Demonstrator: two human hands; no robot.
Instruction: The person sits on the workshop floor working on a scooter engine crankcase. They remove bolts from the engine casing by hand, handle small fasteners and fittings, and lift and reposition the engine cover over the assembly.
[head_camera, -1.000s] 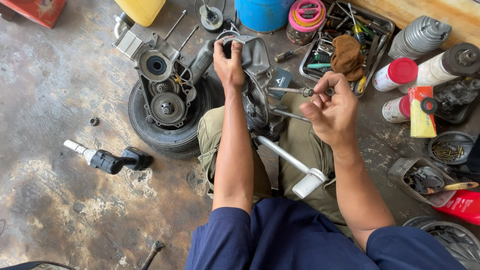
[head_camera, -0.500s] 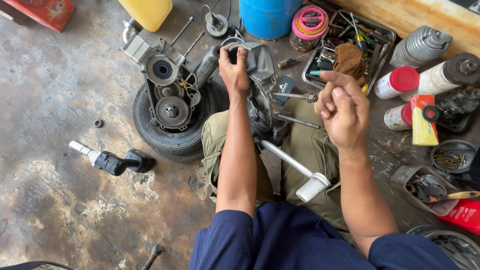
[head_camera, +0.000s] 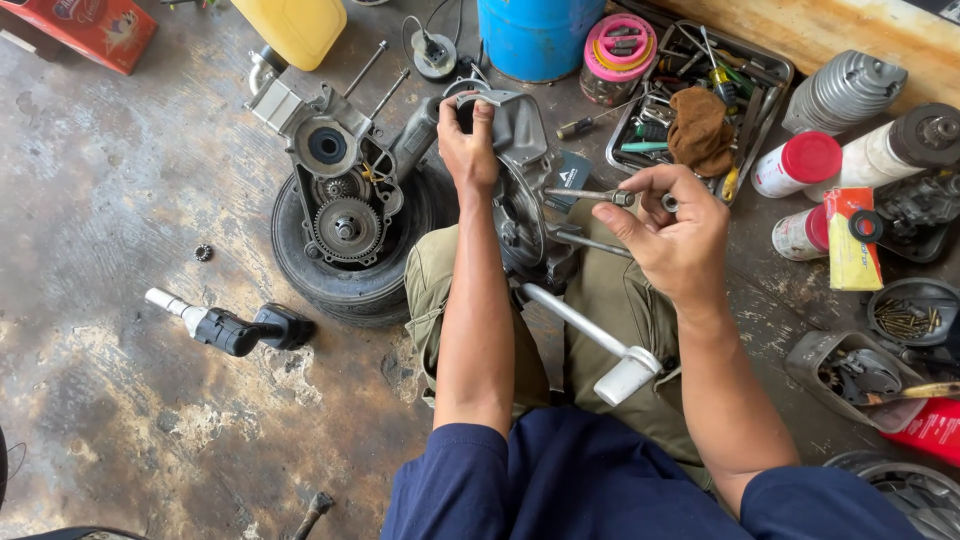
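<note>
The right hand (head_camera: 672, 240) pinched a small metal nut (head_camera: 669, 203) between its fingertips, at the end of a thin steel stud (head_camera: 585, 195). The stud stuck out sideways from the grey engine case (head_camera: 520, 180), so its long line ran left to right, and the nut sat at its right tip. The right hand was the nearer one to that tip.

The left hand (head_camera: 468, 150) was closed on the top edge of the engine case, with the thumb hooked over a round hole. The case stood on its side over the person's lap, between the knees.

Left of it, another engine half (head_camera: 340, 190) with gears lay on a black tyre (head_camera: 330, 285).

At the top stood a yellow jug (head_camera: 295, 28), a blue barrel (head_camera: 538, 35) and a pink round tub (head_camera: 618, 60). A flat red box (head_camera: 85, 30) lay in the top left corner. On the right stood a white spray can with a red cap (head_camera: 798, 165), and just below it a yellow and red packet (head_camera: 852, 240). A metal tray (head_camera: 765, 75) held tools and a brown rag (head_camera: 700, 125).
</note>
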